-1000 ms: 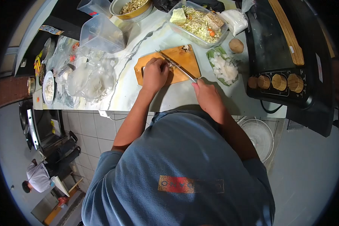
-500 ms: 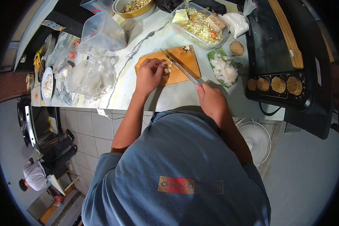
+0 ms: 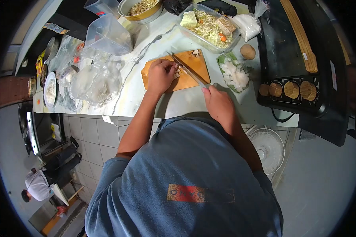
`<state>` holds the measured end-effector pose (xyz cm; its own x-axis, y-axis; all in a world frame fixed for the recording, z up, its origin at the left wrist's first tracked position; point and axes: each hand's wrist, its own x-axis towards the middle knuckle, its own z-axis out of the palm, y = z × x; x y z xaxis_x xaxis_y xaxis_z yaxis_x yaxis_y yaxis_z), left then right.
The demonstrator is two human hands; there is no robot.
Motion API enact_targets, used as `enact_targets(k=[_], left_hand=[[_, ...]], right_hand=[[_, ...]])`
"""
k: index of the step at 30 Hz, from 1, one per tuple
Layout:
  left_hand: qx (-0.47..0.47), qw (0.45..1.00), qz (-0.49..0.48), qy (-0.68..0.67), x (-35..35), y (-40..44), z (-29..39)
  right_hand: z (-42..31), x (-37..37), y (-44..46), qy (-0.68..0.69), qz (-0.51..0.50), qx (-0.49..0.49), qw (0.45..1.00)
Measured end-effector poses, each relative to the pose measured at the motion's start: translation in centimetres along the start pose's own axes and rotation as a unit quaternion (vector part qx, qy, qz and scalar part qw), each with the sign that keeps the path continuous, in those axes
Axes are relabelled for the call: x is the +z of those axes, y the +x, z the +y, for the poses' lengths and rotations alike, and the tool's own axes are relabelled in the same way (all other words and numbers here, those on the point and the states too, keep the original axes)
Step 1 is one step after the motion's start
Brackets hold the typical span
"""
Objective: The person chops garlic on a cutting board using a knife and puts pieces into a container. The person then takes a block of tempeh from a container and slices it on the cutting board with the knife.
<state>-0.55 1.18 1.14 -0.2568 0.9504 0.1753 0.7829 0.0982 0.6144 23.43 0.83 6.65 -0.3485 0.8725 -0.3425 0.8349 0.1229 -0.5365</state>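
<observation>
A wooden cutting board [image 3: 194,65] lies on the marble counter. My right hand [image 3: 218,103] is wrapped round the handle of a knife [image 3: 190,72], whose blade slants up and left across the board. Over the board's left part, my left hand [image 3: 161,76] has its fingers bent together beside the blade; whatever they hold is too small and hidden to name. Small pale pieces [image 3: 177,73] lie between the fingertips and the knife. A darker scrap [image 3: 195,52] rests at the board's top edge.
Right of the board are chopped white pieces [image 3: 235,74] on a leaf, a round brown item [image 3: 247,51] and a black stove [image 3: 292,89]. Behind stand a tub of vegetables [image 3: 209,29] and a pot [image 3: 140,11]. Plastic bags [image 3: 97,83] lie left. A person [image 3: 39,183] is far left.
Since half a second ago, my left hand has shifted slightly right, closer to the blade, and its fingers cover more of the small pieces. The knife stays in my right hand.
</observation>
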Motion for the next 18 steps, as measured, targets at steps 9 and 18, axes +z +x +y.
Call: enact_targets(k=[9,18], left_hand=[[-0.005,0.999,0.015,-0.035,0.3,-0.4,0.0],[0.005,0.998,0.047,-0.039,0.8,-0.6,-0.2]], right_hand=[[-0.3,-0.2,-0.1,0.008,-0.003,-0.007,1.0],[-0.2,0.5,0.1,-0.018,-0.008,-0.011,1.0]])
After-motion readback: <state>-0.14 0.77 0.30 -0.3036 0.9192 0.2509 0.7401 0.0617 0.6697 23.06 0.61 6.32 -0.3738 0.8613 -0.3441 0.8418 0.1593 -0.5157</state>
